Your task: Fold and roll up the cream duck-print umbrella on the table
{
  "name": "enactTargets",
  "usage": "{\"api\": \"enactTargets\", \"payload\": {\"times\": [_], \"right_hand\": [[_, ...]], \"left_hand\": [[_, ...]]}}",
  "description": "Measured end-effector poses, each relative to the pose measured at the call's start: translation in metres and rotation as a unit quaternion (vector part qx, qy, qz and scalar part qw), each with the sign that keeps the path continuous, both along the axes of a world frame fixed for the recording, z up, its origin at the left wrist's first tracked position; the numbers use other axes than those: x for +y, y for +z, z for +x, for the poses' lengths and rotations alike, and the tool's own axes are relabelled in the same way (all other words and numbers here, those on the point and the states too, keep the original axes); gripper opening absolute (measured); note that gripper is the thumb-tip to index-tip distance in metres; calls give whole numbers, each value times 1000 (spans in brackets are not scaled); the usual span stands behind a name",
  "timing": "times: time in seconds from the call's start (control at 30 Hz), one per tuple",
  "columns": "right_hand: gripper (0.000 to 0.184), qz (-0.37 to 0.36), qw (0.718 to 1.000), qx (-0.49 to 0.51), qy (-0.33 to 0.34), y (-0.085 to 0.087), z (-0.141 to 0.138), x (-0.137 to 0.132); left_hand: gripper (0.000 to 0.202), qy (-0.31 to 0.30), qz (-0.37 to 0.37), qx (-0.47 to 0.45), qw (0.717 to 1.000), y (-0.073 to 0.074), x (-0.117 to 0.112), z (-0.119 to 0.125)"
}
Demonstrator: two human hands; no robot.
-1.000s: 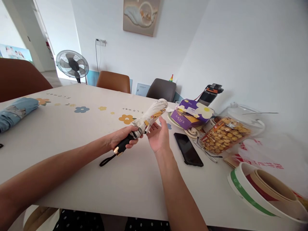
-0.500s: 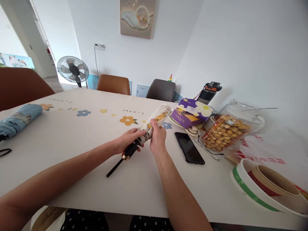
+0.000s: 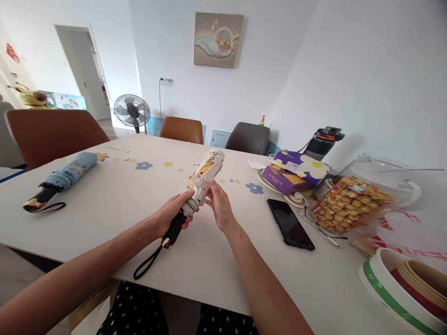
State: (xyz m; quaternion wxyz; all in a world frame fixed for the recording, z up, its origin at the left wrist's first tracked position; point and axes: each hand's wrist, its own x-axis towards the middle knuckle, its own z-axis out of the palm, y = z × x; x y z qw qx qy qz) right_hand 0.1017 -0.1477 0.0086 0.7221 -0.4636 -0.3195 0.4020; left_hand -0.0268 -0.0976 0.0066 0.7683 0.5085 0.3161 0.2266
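Note:
A folded white umbrella (image 3: 206,174) with a yellow cartoon print points up and away from me above the table (image 3: 104,204). My left hand (image 3: 172,214) is wrapped round its black handle, from which a black wrist strap (image 3: 146,264) hangs to the table edge. My right hand (image 3: 220,205) touches the lower part of the canopy, thumb and fingers pinching the fabric near the handle.
A folded blue umbrella (image 3: 63,179) lies at the left. A black phone (image 3: 289,224) lies to the right. Behind it are a purple box (image 3: 295,171) on plates, a clear snack jar (image 3: 352,200) and a dark bottle (image 3: 323,142). Stacked bowls (image 3: 401,284) sit at the near right. Chairs ring the table.
The view swung to the right and the umbrella tilted more upright. My right hand went from open beside it, to gripping the canopy, to a lighter pinch on the fabric.

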Motion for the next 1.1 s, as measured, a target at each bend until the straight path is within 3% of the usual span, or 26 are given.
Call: {"api": "enactTargets", "payload": {"times": [0.07,0.17,0.27,0.37,0.57,0.67,0.83,0.87,0.93,1.03,1.1], "right_hand": [[36,-18,998,-47,39,-6,-8,1],[38,-36,993,-111,8,-11,-17,-1],[34,-32,984,-176,-12,-8,-26,-5],[32,-27,977,-212,15,1,-39,-13],[25,-26,946,-239,216,20,-62,-30],[16,-22,928,-198,316,25,-70,-35],[14,-62,895,-164,409,27,-95,-45],[15,-78,888,-176,418,28,-101,-48],[19,-83,873,-215,431,31,-111,-54],[20,-51,842,-274,463,34,-117,-56],[21,-59,840,-295,452,30,-115,-51]], "left_hand": [[41,20,10,11,1000,-4,-7,-13],[41,65,68,70,993,-7,-19,-30],[38,105,172,133,970,-4,-32,-44],[34,140,265,169,939,0,-44,-57],[46,241,400,281,838,-4,-63,-94],[49,277,394,310,820,-8,-72,-112],[53,383,362,324,786,-18,-92,-134],[53,405,353,313,783,-21,-95,-139],[52,428,301,283,804,-26,-101,-149],[39,412,149,220,871,-31,-103,-171],[42,369,76,154,913,-27,-101,-188]]}}
